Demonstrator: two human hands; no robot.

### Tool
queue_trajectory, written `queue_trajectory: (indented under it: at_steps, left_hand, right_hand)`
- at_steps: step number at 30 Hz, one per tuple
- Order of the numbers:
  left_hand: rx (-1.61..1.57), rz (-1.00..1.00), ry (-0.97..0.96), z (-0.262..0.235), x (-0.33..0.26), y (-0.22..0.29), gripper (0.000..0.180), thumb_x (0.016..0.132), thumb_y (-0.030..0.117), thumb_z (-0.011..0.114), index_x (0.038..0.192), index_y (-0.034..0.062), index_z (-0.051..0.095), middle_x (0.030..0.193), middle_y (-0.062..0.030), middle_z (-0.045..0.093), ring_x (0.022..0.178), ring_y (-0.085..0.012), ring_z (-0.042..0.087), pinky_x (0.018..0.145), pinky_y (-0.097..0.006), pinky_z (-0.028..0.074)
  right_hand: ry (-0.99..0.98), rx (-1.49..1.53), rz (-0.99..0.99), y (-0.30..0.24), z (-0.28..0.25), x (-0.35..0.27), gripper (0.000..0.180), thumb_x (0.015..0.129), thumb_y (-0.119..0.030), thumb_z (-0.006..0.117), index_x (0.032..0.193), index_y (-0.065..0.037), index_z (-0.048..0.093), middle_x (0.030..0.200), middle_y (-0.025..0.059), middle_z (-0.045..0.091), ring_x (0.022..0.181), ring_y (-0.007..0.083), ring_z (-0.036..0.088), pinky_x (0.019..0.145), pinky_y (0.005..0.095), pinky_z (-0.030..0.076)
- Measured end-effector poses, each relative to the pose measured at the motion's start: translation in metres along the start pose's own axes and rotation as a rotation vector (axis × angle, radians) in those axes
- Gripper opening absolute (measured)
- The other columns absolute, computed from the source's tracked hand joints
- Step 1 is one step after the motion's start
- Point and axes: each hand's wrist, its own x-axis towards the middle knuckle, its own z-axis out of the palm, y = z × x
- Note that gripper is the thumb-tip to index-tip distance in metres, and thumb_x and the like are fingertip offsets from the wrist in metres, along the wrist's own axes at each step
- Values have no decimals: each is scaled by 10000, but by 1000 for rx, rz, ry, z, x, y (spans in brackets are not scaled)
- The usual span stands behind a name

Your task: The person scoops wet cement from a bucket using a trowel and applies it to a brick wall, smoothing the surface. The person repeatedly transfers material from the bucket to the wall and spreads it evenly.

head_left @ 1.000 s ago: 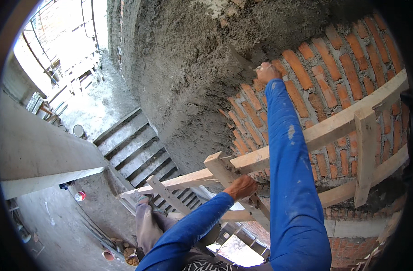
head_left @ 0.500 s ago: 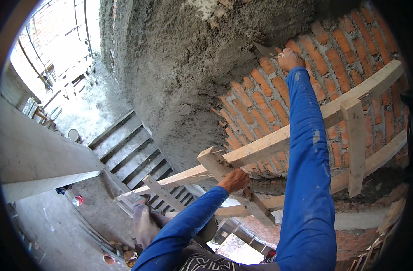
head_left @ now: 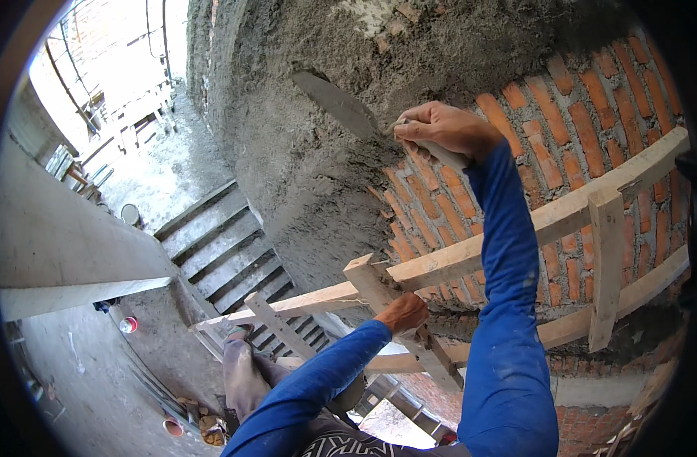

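Observation:
My right hand is raised high and grips the handle of a trowel. The trowel's flat metal blade lies against the wet grey plaster on the wall. Right of the plaster, bare red brick shows. My left hand holds a slanted wooden post of the scaffold frame, just below a long wooden rail. Both arms wear blue sleeves.
Wooden rails and an upright cross in front of the brick wall. Far below lie concrete stairs, a grey bucket, a red and white can and a concrete beam. My legs and feet stand on the scaffold.
My right hand has swung the trowel left from the brick onto the plaster, and the view has tilted so the hand sits nearer the middle. The left hand keeps its hold on the post.

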Motion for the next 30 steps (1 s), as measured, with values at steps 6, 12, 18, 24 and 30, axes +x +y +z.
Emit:
queue_trajectory:
  at_steps: [6,12,18,24,30]
  left_hand:
    - [109,42,-35,-10,1,-1,85,814,147,598,735,134,629,728,6,624,735,-179,648,614,-311,500]
    - [17,25,0,0,2,1,80,835,146,587,774,126,633,743,-6,634,744,-181,650,611,-313,501]
    - [-14,-77,-74,10,3,4,112,853,173,591,775,165,672,761,27,653,780,-132,660,612,-290,499]
    - [-10,45,-255,-2,5,-1,73,864,142,576,869,98,634,787,-39,643,735,-180,644,599,-299,495]
    - [39,39,-77,-13,3,-1,120,842,162,592,743,139,656,731,-5,657,739,-174,666,595,-302,496]
  right_hand:
    - [909,-465,437,83,-69,58,438,941,-391,536,1011,26,649,878,195,686,736,303,656,682,413,528]
    - [909,-753,328,126,-77,48,466,937,-407,498,1061,14,655,1043,250,668,976,407,643,844,484,512]
    - [687,-975,584,206,-25,103,372,909,-356,582,1119,-55,644,1160,191,643,1069,352,620,912,479,508]
    - [641,-912,691,224,-44,93,288,906,-281,614,1118,-87,626,1174,161,634,1113,337,595,934,467,490]
    - [735,-1051,750,204,-94,47,274,931,-294,592,1109,-90,634,1162,154,639,1060,343,616,909,485,510]
